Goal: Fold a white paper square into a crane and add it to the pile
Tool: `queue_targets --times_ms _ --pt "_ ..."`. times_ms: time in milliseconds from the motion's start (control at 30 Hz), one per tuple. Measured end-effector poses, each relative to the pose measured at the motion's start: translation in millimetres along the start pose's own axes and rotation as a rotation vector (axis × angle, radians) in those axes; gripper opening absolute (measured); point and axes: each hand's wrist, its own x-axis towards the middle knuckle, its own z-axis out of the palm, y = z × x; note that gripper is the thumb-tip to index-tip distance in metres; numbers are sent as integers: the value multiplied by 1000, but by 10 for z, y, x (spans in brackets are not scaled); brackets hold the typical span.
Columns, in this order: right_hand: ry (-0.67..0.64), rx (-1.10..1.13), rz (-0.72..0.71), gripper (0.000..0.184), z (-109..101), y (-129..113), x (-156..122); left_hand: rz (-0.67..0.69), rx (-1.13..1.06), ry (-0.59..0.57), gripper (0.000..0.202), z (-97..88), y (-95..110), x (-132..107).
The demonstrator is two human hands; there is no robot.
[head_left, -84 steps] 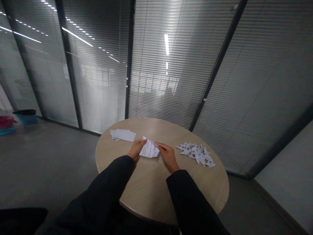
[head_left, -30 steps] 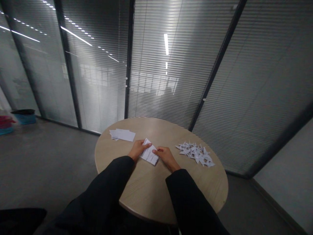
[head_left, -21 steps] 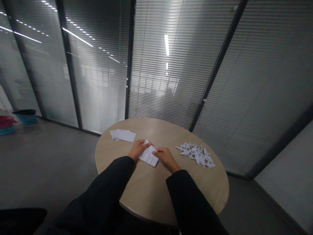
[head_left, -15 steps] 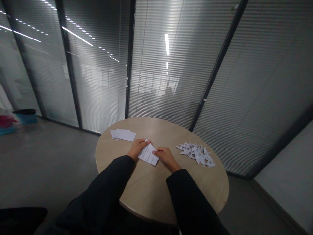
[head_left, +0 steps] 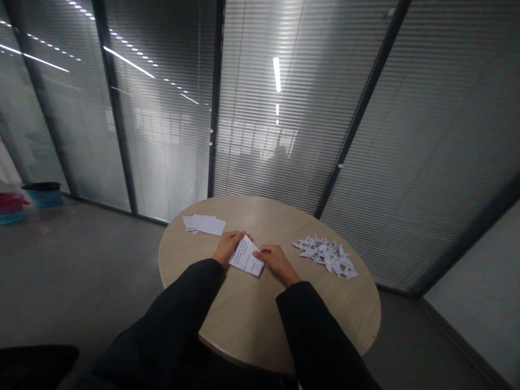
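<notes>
The left hand (head_left: pixel 229 246) and right hand (head_left: pixel 278 261), fingers (head_left: pixel 268 248) partly hidden, grip folded white printed paper (head_left: pixel 246 259), text illegible, over the round pale-wood counter (head_left: pixel 239 319), between white rectangular slips (head_left: pixel 209 224) and pointed folded-paper shapes (head_left: pixel 320 251).

Lettering (head_left: pixel 242 254) on the white paper (head_left: pixel 247 259) too small for legibility

I watch glass panels with slatted blinds (head_left: pixel 247 81) sweep from ten to two o'clock, parted by dark posts (head_left: pixel 216 97). A bright strip light (head_left: pixel 277 75) shows in the glass at twelve. At nine I have a dark-topped blue bin (head_left: pixel 44 196) beside a red-lined one (head_left: pixel 11 203) (rather soft on my feed), both on the grey floor (head_left: pixel 101 260). A pale wall (head_left: pixel 483 287) stands at four, an unidentifiable black shape (head_left: pixel 32 363) at eight.
</notes>
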Motion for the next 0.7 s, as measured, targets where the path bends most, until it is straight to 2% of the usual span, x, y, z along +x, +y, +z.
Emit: queue_targets --times_ms 133,367,433,533,700 --pt "-16 -11 -7 25 1 -13 -9 8 12 39 31 8 8 7" --pt "-11 -51 -13 26 -4 44 -7 -34 38 20 47 3 -2 21" --pt "-7 -64 -9 26 -1 54 -4 -42 52 -2 45 -4 -11 25" --pt "-16 -77 9 26 2 40 -8 -12 76 3 38 -16 -28 34" --pt "-68 -48 14 28 -4 -18 -21 55 142 58 41 -25 -50 46"
